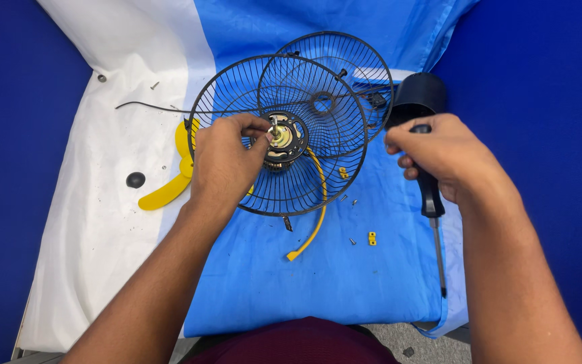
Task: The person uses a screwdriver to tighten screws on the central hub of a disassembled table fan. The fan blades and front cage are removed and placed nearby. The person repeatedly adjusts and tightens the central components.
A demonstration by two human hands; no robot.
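A black wire fan guard [318, 172] stands tilted on the blue sheet, with the motor hub [287, 140] and its metal shaft at the centre. My left hand [227, 158] rests on the guard, its fingertips pinching at the shaft. A second black guard [351, 61] lies behind it. My right hand [442, 158] grips a black-handled screwdriver [434, 216] whose shaft points down toward me. A yellow curved rim strip [318, 216] hangs below the guard.
A yellow fan blade [166, 192] lies left of the guard on the white sheet [102, 222], beside a black round cap [135, 179]. A black motor housing [420, 94] sits behind my right hand. Small screws and a yellow clip [372, 238] dot the blue sheet [291, 283].
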